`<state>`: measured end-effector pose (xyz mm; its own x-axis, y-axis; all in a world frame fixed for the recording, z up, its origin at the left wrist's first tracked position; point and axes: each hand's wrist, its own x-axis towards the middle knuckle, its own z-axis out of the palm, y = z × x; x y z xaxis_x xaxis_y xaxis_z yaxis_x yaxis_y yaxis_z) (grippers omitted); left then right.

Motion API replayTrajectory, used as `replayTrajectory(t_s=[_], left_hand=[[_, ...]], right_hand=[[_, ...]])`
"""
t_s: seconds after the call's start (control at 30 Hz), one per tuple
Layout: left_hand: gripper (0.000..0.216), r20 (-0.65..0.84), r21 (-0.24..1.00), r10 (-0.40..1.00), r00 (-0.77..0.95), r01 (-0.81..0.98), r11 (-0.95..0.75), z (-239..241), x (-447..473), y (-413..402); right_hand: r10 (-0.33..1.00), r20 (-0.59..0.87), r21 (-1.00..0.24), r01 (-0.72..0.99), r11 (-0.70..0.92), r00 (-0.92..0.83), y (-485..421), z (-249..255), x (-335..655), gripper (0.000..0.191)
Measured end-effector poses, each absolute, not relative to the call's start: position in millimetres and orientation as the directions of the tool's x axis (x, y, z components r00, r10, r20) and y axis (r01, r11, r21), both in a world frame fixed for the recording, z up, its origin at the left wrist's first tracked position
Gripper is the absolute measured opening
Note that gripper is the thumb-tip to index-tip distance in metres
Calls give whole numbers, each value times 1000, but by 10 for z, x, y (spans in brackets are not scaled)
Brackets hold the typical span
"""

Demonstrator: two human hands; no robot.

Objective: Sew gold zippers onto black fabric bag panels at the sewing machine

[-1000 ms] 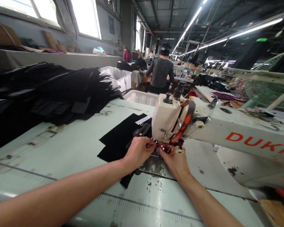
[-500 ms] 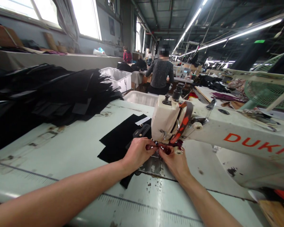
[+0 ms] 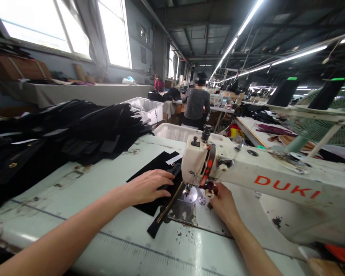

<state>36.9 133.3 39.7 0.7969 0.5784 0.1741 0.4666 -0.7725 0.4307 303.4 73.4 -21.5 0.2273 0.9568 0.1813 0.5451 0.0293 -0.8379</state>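
Left hand centre frame, palm down, fingers spread flat on black fabric piece, pressing, not gripping. Right hand just right of it, fingers curled up under sewing machine head near needle; grip on anything cannot be told. Zipper strip running diagonally from needle plate toward lower centre. Heap of black pieces left of frame. White bins behind, person seated upper centre.

Worn pale-green tabletop, paint chipped, ruler marks along front edge. White DUKI sewing machine stands at right. Black fabric panel lies flat at centre, dark zipper strip beside it. Heap of black cut pieces piled at left.
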Motion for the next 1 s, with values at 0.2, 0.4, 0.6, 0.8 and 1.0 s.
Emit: replayTrajectory(t_s=[0.2, 0.4, 0.6, 0.8, 1.0], left_hand=[[52, 54, 296, 554, 831, 517, -803, 13, 213, 840], [50, 22, 285, 665, 747, 633, -720, -5, 424, 419], [51, 73, 393, 654, 753, 581, -713, 81, 529, 865], [56, 127, 464, 701, 702, 583, -667, -37, 785, 979], [54, 49, 554, 659, 751, 529, -643, 21, 686, 679]], right_hand=[[980, 191, -673, 734, 95, 48, 665, -245, 2961, 13], [985, 140, -619, 768, 166, -101, 592, -114, 3067, 13], [960, 114, -601, 752, 270, -254, 514, -55, 3053, 23], [960, 217, -621, 735, 274, -175, 541, -250, 2987, 35], [961, 253, -638, 729, 249, -107, 495, -348, 3045, 38]])
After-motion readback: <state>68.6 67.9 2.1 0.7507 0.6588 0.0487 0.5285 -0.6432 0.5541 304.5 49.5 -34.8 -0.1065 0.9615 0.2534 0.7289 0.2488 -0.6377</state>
